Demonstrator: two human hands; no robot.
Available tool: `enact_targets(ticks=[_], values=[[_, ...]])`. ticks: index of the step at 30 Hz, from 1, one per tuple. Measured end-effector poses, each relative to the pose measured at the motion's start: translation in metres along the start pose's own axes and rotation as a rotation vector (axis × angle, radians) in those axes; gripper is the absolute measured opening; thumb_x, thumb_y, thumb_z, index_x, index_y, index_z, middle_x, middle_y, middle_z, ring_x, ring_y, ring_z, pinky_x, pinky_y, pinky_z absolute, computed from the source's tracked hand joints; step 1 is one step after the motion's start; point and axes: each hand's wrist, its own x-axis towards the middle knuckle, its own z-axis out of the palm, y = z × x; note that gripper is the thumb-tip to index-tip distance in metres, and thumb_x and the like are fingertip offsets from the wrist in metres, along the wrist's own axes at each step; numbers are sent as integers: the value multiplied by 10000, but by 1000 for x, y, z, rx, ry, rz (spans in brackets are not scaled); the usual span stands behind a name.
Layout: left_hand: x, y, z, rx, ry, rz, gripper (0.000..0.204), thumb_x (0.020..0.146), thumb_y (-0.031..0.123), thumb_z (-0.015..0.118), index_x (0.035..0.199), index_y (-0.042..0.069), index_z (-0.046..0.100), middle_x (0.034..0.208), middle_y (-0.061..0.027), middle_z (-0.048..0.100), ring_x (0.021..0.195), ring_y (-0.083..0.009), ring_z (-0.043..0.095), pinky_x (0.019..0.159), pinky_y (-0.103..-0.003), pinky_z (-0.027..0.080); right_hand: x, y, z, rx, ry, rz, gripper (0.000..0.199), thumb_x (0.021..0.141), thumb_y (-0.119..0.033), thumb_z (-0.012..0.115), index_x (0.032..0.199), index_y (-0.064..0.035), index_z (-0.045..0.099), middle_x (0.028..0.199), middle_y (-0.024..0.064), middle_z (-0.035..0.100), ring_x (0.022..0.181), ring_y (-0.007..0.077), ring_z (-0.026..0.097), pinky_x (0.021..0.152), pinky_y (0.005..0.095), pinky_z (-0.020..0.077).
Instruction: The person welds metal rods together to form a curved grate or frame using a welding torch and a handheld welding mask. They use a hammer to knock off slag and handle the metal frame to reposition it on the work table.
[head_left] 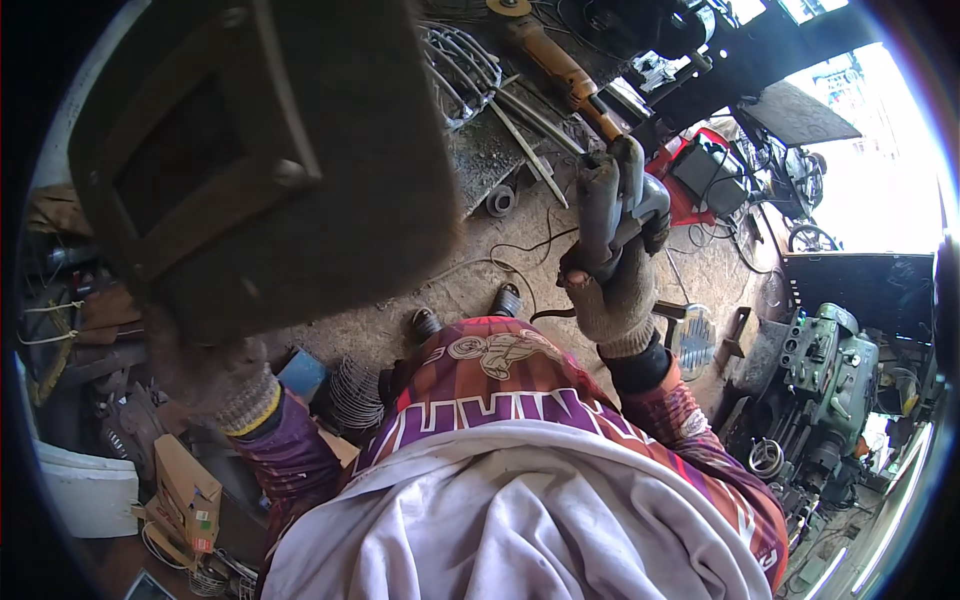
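On the left, close to the camera, a dark welding shield (370, 170) with a rectangular window fills much of the view. My left hand (210, 375), in a knit glove with a yellow cuff edge, grips its lower edge; motion blur and shadow hide most of the fingers. My right hand (615, 295), in a worn beige knit glove, is raised right of centre with a bare fingertip poking through. Its fingers look closed around grey, tube-like shapes (600, 205), whose kind I cannot make out. A black cable (553, 313) runs beside that hand.
An orange angle grinder (550, 60) lies on the cluttered bench ahead, near bent metal rods (460, 75). A red crate (690, 200) and a green machine (830, 375) stand on the right. Cables cross the floor (480, 250). Cardboard (185, 490) and a wire coil (355, 395) lie left.
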Motion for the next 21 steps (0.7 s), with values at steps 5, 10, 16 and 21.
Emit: enact_targets(ticks=[5,10,16,21], values=[[-1,2,3,87,102,239,499,1003,190,487,1436,-41,393,1459,-292,407,1338,-422,444,1027,-667,432,-1,4,-3,-32,-58,-74,637,917,-405,677,1243,72,409,811,55,634,699,134,611,639,269,487],[3,-13,1,161,65,326,462,997,140,493,1407,-63,427,1457,-284,426,1329,-382,471,1066,-605,419,-2,1,1,15,-15,11,641,849,-445,723,1195,41,489,968,156,625,878,322,600,788,394,471],[9,-17,5,109,-36,235,459,1003,141,493,1410,-59,424,1459,-272,430,1329,-391,470,1058,-623,423,-3,1,5,117,35,103,638,821,-458,738,1178,25,522,1046,204,623,980,407,597,863,455,465],[13,-40,18,140,15,153,459,1009,173,504,1444,49,423,1449,-258,445,1334,-400,463,1018,-696,430,1,-3,4,127,-14,112,643,828,-439,742,1198,29,503,1044,193,627,946,366,625,828,434,484]])
